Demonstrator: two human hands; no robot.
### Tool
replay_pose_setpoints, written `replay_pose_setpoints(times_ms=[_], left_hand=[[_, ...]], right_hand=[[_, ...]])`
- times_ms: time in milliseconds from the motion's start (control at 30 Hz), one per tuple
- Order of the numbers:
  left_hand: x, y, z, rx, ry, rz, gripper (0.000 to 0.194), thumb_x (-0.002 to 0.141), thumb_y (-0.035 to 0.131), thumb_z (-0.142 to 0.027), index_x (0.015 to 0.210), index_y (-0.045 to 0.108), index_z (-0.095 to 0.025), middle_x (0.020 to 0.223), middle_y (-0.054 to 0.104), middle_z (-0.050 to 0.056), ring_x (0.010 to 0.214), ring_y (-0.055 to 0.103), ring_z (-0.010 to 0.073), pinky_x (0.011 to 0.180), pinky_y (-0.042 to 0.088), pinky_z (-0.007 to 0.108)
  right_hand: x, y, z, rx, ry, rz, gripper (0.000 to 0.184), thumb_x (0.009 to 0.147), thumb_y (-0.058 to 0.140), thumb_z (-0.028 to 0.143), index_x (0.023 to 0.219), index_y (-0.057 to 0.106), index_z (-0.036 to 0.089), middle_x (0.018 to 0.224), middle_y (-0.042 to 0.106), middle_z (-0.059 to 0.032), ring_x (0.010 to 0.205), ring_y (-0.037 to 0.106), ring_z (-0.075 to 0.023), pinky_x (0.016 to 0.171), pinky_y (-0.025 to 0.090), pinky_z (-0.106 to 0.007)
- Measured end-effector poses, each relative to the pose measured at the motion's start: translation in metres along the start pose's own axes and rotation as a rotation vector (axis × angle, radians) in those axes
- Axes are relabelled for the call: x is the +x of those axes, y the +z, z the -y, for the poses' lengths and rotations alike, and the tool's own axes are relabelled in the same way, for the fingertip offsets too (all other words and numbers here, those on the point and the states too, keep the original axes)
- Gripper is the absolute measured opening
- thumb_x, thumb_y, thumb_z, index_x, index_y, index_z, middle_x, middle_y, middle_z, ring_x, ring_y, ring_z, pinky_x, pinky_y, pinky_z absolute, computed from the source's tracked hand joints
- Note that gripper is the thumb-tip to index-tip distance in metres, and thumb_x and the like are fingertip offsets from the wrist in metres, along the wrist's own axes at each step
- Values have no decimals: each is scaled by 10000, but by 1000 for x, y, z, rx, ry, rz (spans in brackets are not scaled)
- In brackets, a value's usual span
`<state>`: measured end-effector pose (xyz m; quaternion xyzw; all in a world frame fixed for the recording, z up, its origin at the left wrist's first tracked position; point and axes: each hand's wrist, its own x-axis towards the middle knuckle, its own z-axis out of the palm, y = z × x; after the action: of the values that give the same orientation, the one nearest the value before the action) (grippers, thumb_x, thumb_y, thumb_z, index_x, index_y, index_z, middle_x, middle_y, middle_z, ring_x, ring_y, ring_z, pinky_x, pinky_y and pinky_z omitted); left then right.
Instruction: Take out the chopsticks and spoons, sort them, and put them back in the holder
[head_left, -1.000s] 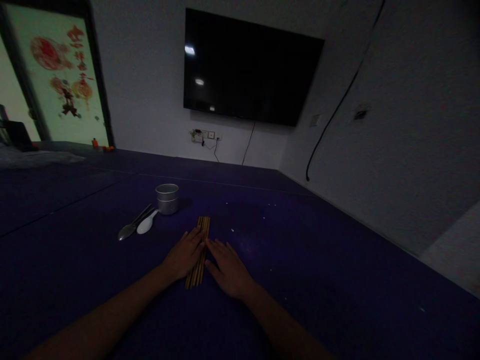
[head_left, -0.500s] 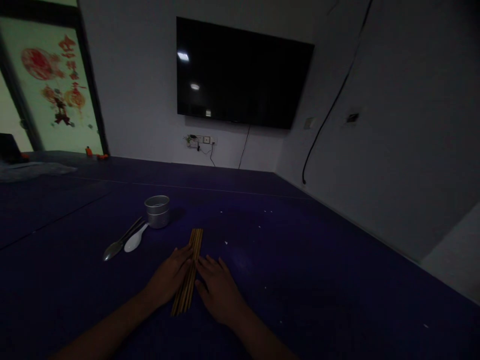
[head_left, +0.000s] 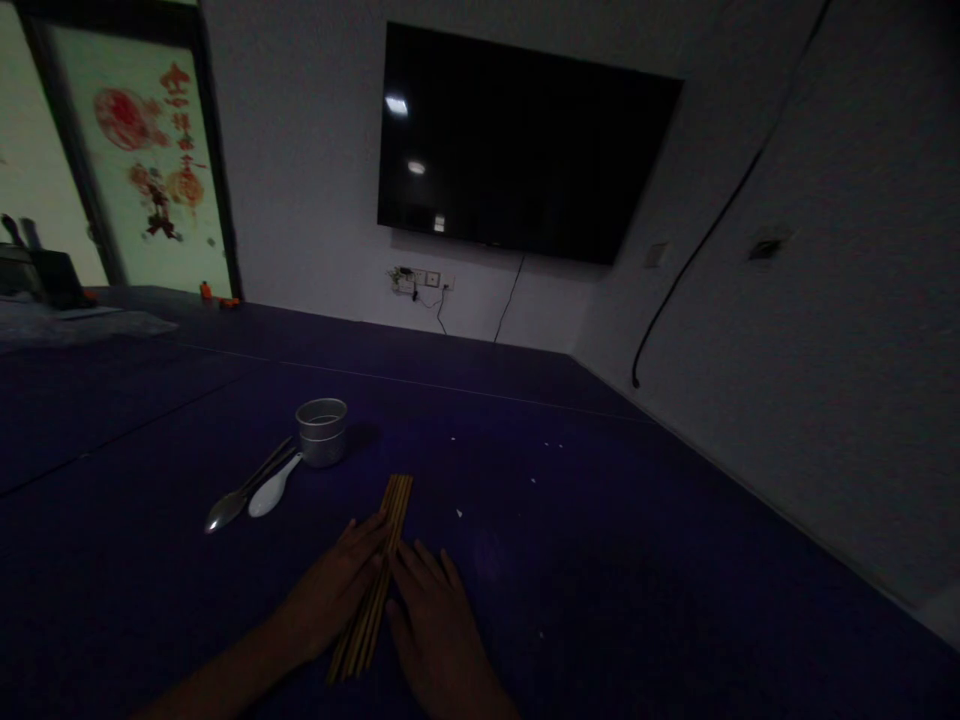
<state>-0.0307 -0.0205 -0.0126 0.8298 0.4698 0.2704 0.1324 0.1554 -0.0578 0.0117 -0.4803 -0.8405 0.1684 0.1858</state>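
Note:
A bundle of wooden chopsticks (head_left: pixel 393 505) lies on the dark blue surface (head_left: pixel 600 560), pointing away from me. My left hand (head_left: pixel 330 595) lies flat along the bundle's left side, fingers stretched out and touching it. My right hand (head_left: pixel 435 625) lies flat on the bundle's right side, fingers apart, also against the sticks. Neither hand grips anything. The near ends of the chopsticks show between my wrists.
A small metal cup (head_left: pixel 322 431) stands beyond the chopsticks to the left. Beside it lie a white spoon (head_left: pixel 270 493) and a metal spoon (head_left: pixel 229 507). A dark television (head_left: pixel 517 150) hangs on the far wall. The right wall runs close along the surface.
Both hands have stayed flat against the chopsticks. The camera has shifted, so the hands and bundle sit lower in the picture than before.

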Motion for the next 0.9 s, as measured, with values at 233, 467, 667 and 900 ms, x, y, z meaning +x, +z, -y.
replay_pose_setpoints(times_ms=[233,467,667,900], left_hand=[[2,0,0,0,7,-23,439,959,313,-333,1385,402,-274,1452,397,36,1339,354,191,1128,246,471],[12,3,-1,-73,-20,-63,441,957,287,-354,1345,452,-223,1448,411,71,1342,355,202,1126,242,499],[23,-1,-14,-108,-24,-226,403,934,298,-374,1123,603,-191,1224,605,97,1169,531,239,1016,407,469],[28,-10,-27,-80,-57,-372,367,891,345,-427,678,547,-207,741,620,61,761,598,211,724,475,345]], right_hand=[[0,1,-1,18,14,-33,474,966,312,338,1433,331,255,1450,394,-1,1359,298,-223,1144,167,-483],[7,-6,-13,111,33,-278,461,960,284,384,1324,491,190,1320,544,-83,1201,502,-210,1025,375,-392],[16,-16,-34,7,373,-634,518,860,382,615,566,520,212,500,516,2,465,479,-146,474,366,-268],[8,-10,-56,-72,311,-723,603,892,276,632,449,279,223,403,305,45,394,303,-96,448,175,-262]])
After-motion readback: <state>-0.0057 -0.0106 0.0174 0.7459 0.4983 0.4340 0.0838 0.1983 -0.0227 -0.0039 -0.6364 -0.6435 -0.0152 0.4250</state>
